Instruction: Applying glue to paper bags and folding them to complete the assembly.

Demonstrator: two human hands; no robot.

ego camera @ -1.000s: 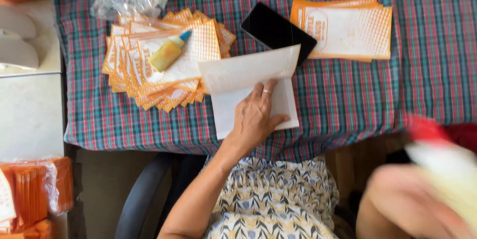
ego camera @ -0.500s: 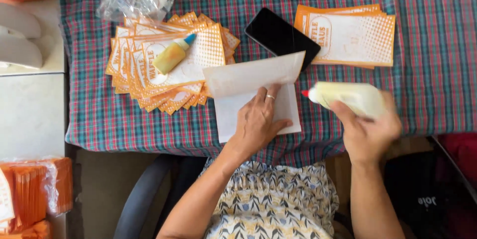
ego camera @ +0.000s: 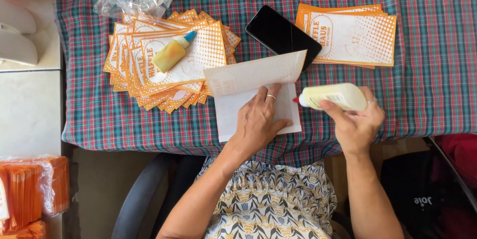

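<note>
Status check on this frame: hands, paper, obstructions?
Left hand flat on folded white paper. Right hand holds glue bottle, nozzle at paper edge. Nothing between.

arms bare, no sleeves | ring on each hand | patterned cream, yellow, blue-grey garment

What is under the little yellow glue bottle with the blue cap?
The small yellow glue bottle lies on a fanned pile of orange-and-white paper sheets. Beneath them, the checked tablecloth shows around the edges; the lower sheets are mostly covered.

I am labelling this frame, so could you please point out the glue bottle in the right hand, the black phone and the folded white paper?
glue bottle (ego camera: 334,96), head view, middle of body.
black phone (ego camera: 281,34), head view, screen centre.
folded white paper (ego camera: 248,74), head view, folded-over flap.
</note>
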